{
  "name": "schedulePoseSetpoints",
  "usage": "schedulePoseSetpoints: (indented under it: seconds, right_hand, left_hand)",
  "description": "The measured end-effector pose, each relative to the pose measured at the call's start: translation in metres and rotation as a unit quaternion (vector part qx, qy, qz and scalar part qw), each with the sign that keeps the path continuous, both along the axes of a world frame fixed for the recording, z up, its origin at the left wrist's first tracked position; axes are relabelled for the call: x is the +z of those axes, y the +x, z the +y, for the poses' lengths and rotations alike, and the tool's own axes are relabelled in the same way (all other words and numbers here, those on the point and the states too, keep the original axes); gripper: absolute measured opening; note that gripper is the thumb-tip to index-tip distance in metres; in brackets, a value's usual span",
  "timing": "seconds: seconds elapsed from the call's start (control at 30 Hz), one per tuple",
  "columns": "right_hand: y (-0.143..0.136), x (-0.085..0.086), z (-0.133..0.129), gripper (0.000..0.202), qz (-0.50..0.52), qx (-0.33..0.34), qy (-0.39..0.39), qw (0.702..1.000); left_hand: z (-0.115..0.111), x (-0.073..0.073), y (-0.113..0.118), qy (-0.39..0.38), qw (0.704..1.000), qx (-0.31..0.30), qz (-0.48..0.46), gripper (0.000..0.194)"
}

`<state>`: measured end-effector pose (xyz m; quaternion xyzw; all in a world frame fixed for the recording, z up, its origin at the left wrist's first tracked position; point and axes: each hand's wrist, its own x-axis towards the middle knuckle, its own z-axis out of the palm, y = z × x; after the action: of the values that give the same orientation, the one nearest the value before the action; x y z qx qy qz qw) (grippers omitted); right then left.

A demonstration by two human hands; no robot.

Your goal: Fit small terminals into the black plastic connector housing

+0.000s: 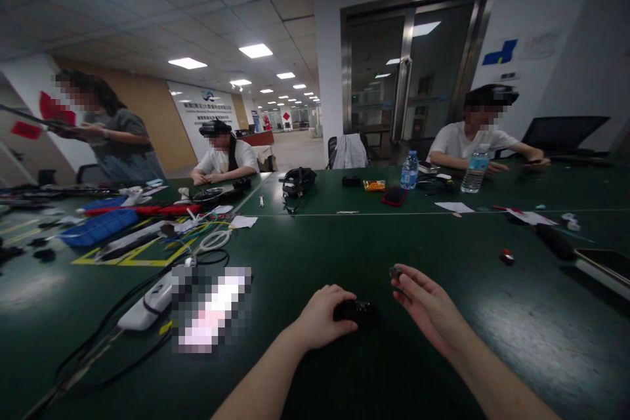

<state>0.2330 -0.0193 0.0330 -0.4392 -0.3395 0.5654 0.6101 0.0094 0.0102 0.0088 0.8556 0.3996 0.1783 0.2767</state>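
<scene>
On the dark green table [315, 243], my left hand [322, 316] is closed round a small black box-like device [360, 310]. Its right end shows; the rest is covered by my fingers. To the right, slightly above the tabletop, my right hand [424, 298] pinches a small dark piece [395, 272] between thumb and fingertips. What kind of piece it is I cannot make out. The two hands are apart, with bare tabletop between them.
At my left lie a blurred-out bright phone-like screen [215, 310], a white power strip [152, 298], cables and a blue tray [100, 226]. Water bottles [409, 170] stand across the table. A small red-black object [506, 256] lies right. Several people are around the table.
</scene>
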Motion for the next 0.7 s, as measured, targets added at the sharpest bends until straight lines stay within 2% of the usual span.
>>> schedulePoseSetpoints:
  seconds: [0.47, 0.7]
  right_hand:
    - [-0.003, -0.010, 0.000, 0.034, -0.021, 0.017, 0.004, 1.000]
    - [-0.007, -0.016, 0.000, 0.038, -0.088, 0.021, 0.023, 0.996]
  left_hand:
    - [0.001, -0.003, 0.000, 0.006, 1.000, -0.001, 0.007, 0.044]
    - [0.002, -0.003, 0.000, 0.011, 1.000, -0.004, 0.011, 0.045]
